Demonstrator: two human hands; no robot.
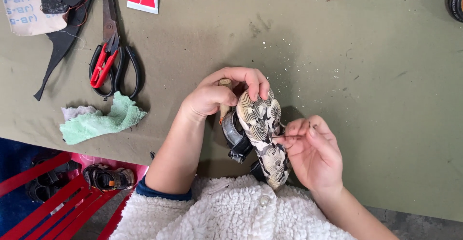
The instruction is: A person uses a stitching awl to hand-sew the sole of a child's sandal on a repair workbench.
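I see the sandal [263,136] held above the counter [376,76], sole up and tilted toward the camera, so the sole edge faces the working hand. The left hand [217,95] wraps the toe end, fingers closed over it and over a wooden handle [224,106] (its tip is hidden). The right hand [312,151] pinches a thin needle [279,137] at the sole edge. Scissors [115,61] and a green cloth [103,119] lie well apart, to the left.

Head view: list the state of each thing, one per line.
Sandal: sole up, gripped by the left hand.
Needle: pinched by the right hand, at the sole's edge.
Large scissors: shut, flat on the table.
Red snips: lying on the scissors.
Green cloth: crumpled.
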